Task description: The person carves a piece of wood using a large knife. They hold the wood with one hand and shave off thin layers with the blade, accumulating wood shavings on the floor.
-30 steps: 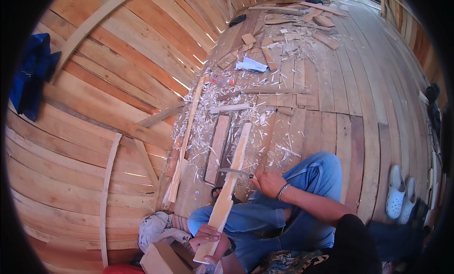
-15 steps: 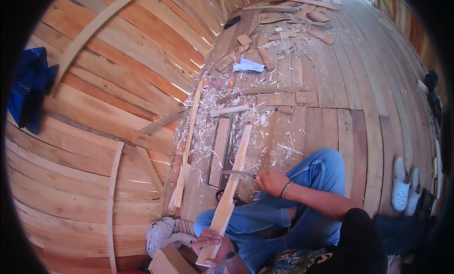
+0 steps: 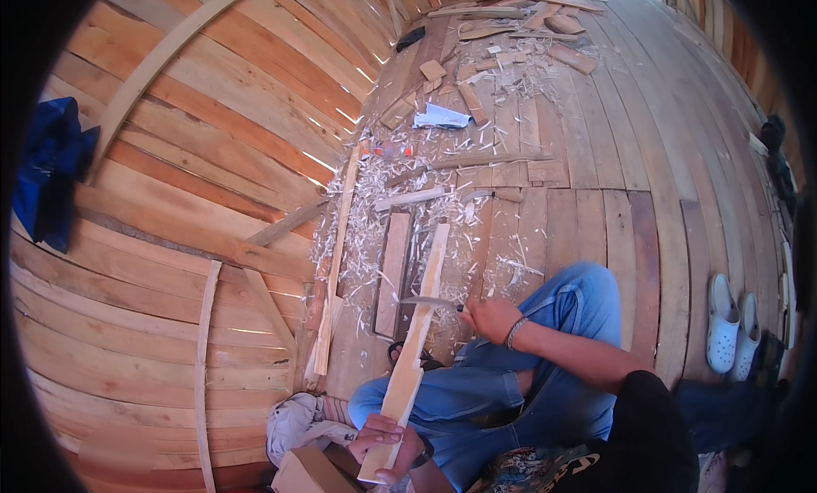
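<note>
My left hand (image 3: pixel 385 444) is closed round the lower end of a long, pale strip of wood (image 3: pixel 403 389). The strip slants up and away from me, with a notched, uneven edge about its middle. In my right hand (image 3: pixel 495 320) is the handle of a knife, mostly hidden by the fingers. Its thin, curved blade (image 3: pixel 432 302) lies across the upper half of the strip, pointing left. Both hands are above my bent legs in blue jeans (image 3: pixel 566 323).
Wood shavings (image 3: pixel 357 212) litter the floor ahead. A dark-edged board (image 3: pixel 393 272) lies beyond the strip, and offcuts (image 3: pixel 570 57) farther off. A plank wall rises on the left. A cardboard box (image 3: pixel 311 472) is by my left hand; pale clogs (image 3: pixel 722 327) are on the right.
The knife blade and my right hand have shifted slightly farther up the strip. My left hand keeps its hold at the lower end, and the view has moved a little.
</note>
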